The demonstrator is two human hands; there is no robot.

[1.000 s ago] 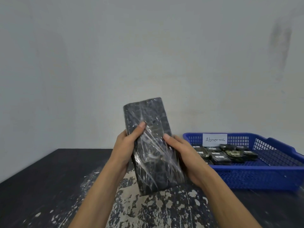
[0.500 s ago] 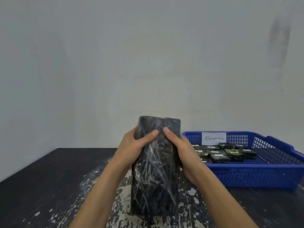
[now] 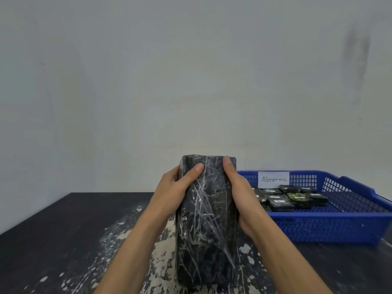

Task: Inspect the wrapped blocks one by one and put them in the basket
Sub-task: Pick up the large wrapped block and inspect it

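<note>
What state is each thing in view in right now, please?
wrapped block, upright, film-wrapped, held from both sides.
left grip, curled round the block's left side.
right grip, curled round the block's right side.
table, dark, worn pale in patches.
blue basket, on the table, partly filled.
small wrapped blocks, lying flat in the basket.
label, on the basket's far wall, reading "Abnormal".

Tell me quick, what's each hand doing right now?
Left hand: grips the wrapped block on its left side.
Right hand: grips the same block on its right side.
</note>
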